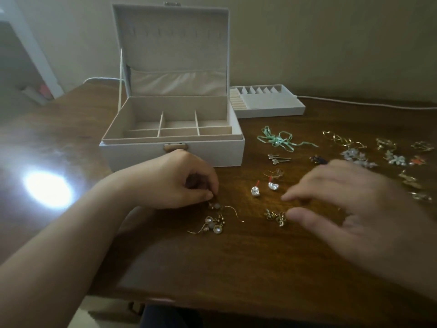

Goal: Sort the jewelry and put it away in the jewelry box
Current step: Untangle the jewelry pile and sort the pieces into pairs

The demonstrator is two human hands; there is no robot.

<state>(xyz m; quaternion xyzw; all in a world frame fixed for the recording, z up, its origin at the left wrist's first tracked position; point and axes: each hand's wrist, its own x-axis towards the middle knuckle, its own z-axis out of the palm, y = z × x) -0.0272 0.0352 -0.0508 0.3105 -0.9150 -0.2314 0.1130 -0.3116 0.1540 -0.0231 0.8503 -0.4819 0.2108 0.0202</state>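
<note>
Pinching a pearl earring (214,205), left hand (179,179); right hand (350,204) spread, empty, beside it.

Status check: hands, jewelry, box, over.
Left hand pinching a pearl earring on the table. Right hand open, blurred, over a gold cluster. Jewelry box open, visible compartments empty; nothing blocking.

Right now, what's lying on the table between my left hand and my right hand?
In the head view, two pearl earrings with red posts lie on the bare wood between the left hand and right hand, touching neither.
</note>
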